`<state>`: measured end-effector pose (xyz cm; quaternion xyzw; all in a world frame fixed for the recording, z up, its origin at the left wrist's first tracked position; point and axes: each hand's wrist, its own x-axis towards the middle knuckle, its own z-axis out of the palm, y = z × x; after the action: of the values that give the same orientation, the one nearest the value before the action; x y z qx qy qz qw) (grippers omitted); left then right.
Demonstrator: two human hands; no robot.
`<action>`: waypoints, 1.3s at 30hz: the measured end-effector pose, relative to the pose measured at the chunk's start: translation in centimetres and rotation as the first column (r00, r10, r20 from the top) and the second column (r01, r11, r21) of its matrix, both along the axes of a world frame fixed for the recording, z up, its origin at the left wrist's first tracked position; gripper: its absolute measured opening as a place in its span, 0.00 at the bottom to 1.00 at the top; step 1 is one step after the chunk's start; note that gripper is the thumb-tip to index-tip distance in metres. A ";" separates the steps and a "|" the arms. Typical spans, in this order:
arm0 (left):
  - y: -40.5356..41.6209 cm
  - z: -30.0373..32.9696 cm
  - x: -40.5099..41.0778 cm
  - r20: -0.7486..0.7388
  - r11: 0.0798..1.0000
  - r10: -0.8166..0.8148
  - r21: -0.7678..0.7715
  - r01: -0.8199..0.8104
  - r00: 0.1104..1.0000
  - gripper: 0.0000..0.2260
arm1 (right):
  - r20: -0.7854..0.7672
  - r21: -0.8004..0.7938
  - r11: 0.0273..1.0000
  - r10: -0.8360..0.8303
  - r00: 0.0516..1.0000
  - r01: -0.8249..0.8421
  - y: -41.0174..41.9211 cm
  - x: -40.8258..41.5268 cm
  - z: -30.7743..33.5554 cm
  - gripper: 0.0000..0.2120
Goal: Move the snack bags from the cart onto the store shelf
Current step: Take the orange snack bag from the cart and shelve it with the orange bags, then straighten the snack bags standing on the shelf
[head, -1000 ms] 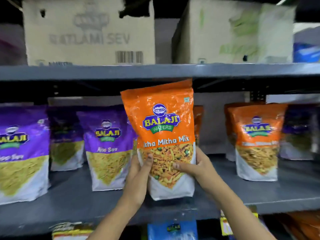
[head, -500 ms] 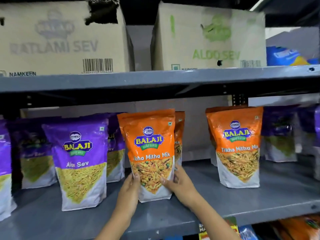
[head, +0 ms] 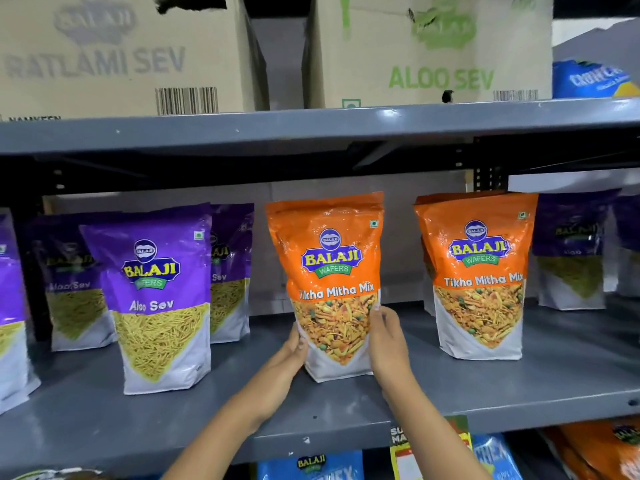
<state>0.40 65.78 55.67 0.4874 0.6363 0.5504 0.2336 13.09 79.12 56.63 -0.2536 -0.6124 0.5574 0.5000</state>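
Observation:
An orange Tikha Mitha Mix bag stands upright on the grey store shelf, near its middle. My left hand grips the bag's lower left edge. My right hand grips its lower right edge. A second orange bag of the same kind stands to the right, with another behind it. Purple Aloo Sev bags stand in rows to the left. The cart is out of view.
The shelf board above carries two cardboard boxes, Ratlami Sev and Aloo Sev, and a blue bag. More purple bags stand at far right. Blue and orange packs fill the shelf below.
The orange bag went from raised in front of the shelf down onto the shelf board and further back. Both hands slid to its lower edges.

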 end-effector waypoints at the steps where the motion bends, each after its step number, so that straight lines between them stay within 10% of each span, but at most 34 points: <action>1: -0.1 0.0 0.0 0.001 1.000 -0.004 0.002 0.004 1.000 0.31 | 0.011 0.003 1.000 0.002 1.000 -0.002 -0.1 0.0 0.0 0.18; 5: -1.4 0.4 0.4 -0.035 0.988 0.145 0.060 -0.143 0.989 0.26 | -0.015 0.099 0.974 -0.203 0.979 0.203 -0.7 0.0 0.3 0.15; 8: -5.0 0.3 -0.3 0.126 0.844 0.353 0.385 -0.374 0.927 0.20 | -0.210 0.316 0.831 -0.410 0.888 0.459 -2.5 1.3 0.8 0.05; 13: -12.3 0.2 -8.3 0.402 0.422 0.562 0.612 -0.669 0.723 0.19 | -0.062 0.353 0.936 0.045 0.997 -0.020 -9.7 -4.0 -1.4 0.11; 17: -14.8 0.6 -14.7 0.574 0.537 0.464 0.423 -0.730 0.674 0.23 | 0.223 0.244 0.841 0.436 0.872 -0.483 -14.3 -11.7 -1.3 0.05; 21: -14.9 1.6 -14.0 0.530 0.739 0.362 0.338 -0.582 0.767 0.22 | 0.207 0.209 0.785 0.548 0.811 -0.584 -15.6 -16.2 -0.7 0.21; 32: -15.0 0.4 -13.4 0.268 0.838 0.443 0.215 -0.501 0.856 0.33 | 0.023 0.031 0.977 0.212 0.977 -0.213 -14.8 -14.9 -0.9 0.12; 39: -15.1 -0.3 -13.5 0.349 0.780 0.482 0.246 -0.575 0.803 0.22 | -0.017 0.052 0.994 0.096 0.995 -0.095 -14.9 -14.2 -1.5 0.08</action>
<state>-13.13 50.65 55.36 0.2411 0.6057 0.7556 0.0639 -1.08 64.22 55.17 -0.2054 -0.6331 0.5672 0.4851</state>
